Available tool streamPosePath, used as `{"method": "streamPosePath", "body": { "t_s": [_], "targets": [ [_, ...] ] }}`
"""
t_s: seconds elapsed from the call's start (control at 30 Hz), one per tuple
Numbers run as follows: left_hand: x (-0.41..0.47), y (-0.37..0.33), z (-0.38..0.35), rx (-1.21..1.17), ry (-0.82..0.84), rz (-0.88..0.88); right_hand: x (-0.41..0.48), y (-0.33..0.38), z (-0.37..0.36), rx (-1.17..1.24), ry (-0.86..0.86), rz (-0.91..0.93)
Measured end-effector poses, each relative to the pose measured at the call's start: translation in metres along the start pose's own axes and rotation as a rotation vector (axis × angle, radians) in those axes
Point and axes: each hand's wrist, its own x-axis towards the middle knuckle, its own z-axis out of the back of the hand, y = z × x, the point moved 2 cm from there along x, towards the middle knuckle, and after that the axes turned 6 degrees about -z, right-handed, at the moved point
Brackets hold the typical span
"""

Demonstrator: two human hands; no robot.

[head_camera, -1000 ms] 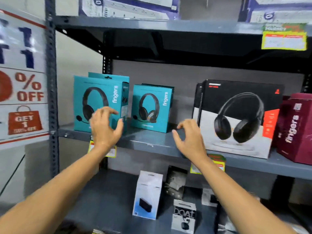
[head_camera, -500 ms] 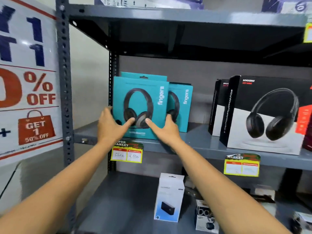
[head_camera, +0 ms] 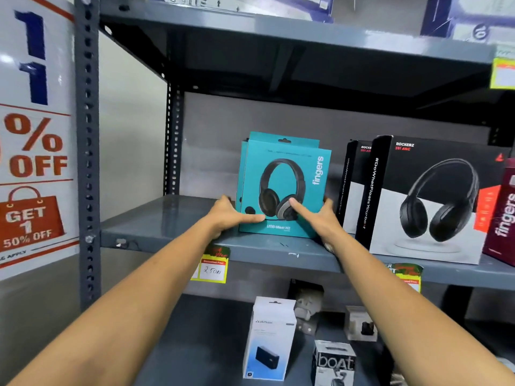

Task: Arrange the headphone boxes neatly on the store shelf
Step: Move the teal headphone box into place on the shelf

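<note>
A teal "fingers" headphone box [head_camera: 289, 174] stands upright on the middle grey shelf [head_camera: 167, 221], with more teal boxes stacked right behind it. My left hand [head_camera: 231, 215] grips its lower left side, thumb across the front. My right hand [head_camera: 317, 218] grips its lower right side, thumb on the printed headphone. Just to the right stand two black-and-white Rockerz headphone boxes [head_camera: 429, 199], one behind the other. A maroon "fingers" box [head_camera: 501, 213] sits at the far right edge.
The shelf's left part up to the perforated post [head_camera: 87, 162] holds nothing. Yellow price tags [head_camera: 213, 270] hang from the shelf's front lip. Small white product boxes [head_camera: 269, 338] stand on the lower shelf. A sale poster [head_camera: 33, 140] covers the left wall.
My hands closed on the teal boxes at the shelf's left end and slid them rightwards, next to the black boxes. The second teal box is now hidden behind the front one.
</note>
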Motion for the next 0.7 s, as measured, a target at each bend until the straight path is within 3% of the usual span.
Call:
{"method": "streamPosePath", "body": {
  "t_s": [0.1,0.27,0.7],
  "targets": [
    [0.007,0.0,-0.006,-0.082,0.107,0.024,0.013,-0.003,-0.001,0.158,0.114,-0.034],
    [0.013,0.002,-0.012,-0.097,0.211,-0.001,0.021,-0.004,-0.004,0.202,0.184,0.007],
    [0.002,0.006,-0.004,-0.085,0.083,-0.041,0.009,-0.006,-0.004,0.095,0.186,-0.002]
  ]
}}
